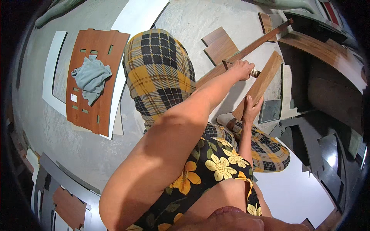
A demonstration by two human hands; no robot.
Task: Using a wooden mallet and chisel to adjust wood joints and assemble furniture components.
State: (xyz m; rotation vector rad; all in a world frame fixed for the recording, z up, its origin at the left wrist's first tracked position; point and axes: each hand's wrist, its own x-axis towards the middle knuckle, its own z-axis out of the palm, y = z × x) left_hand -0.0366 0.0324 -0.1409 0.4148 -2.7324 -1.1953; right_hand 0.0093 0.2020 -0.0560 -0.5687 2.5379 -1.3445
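My left hand [242, 71] is closed around a small tool with a shiny round metal end [254, 73]. Most of that tool is hidden by my fingers, so its kind cannot be told. The metal end sits close beside a brown wood-grain plank [263, 80]. My right hand [253, 108] grips this plank near its lower end, thumb on one side; it slants up and away to the right. Below my left hand runs a long, narrow brown board [252, 48], with a small dark angled piece [227, 64] at its edge next to my wrist.
A notched wood-grain piece [220, 45] lies beyond the long board. Left of my plaid-covered knee [158, 69], a grey cloth [92, 77] rests on a slotted reddish-brown panel [113, 38]. Dark offcuts [296, 142] pile up at right, beside a white panel [296, 188].
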